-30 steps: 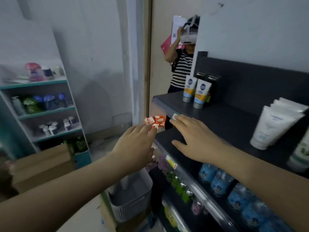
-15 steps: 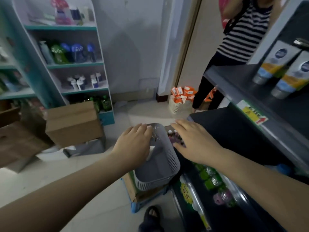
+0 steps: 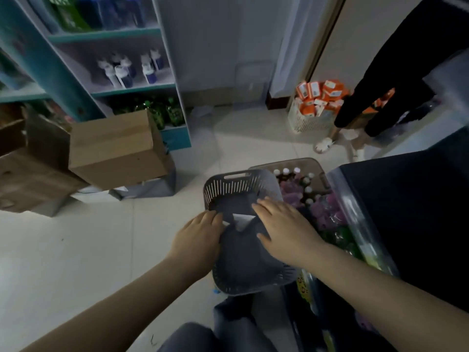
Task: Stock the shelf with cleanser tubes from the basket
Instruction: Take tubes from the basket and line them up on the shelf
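Risks first. Grey slotted basket (image 3: 228, 189) at centre frame, light-looking: liable to skid or tip under a one-sided push on its rim. Dim light and motion blur throughout, so a misjudged grab is possible, with fingers closing on the basket floor instead of on stock. Second basket (image 3: 286, 162) of small bottles right behind the grey one, toward upper right: easy to knock with a careless lift of the right hand (image 3: 284, 224). Dark shelf (image 3: 406, 212) along the right of frame, near the right forearm: chance of clipping its edge on the way up.

Grip. Left hand (image 3: 200, 235) at the basket's left rim, fingers straight and close together, nothing held. Right hand low over the basket interior, fingers spread and nearly flat, nothing pinched as far as visible.

Stock. Only one pale item showing: a white wedge (image 3: 241, 221) on the basket floor, between the two hands, just beside the left fingertips and next to the right thumb side. Probably the end of a cleanser tube, not confirmable at this blur. Contact with either hand: cannot tell. Not yet gripped, by the look of it.
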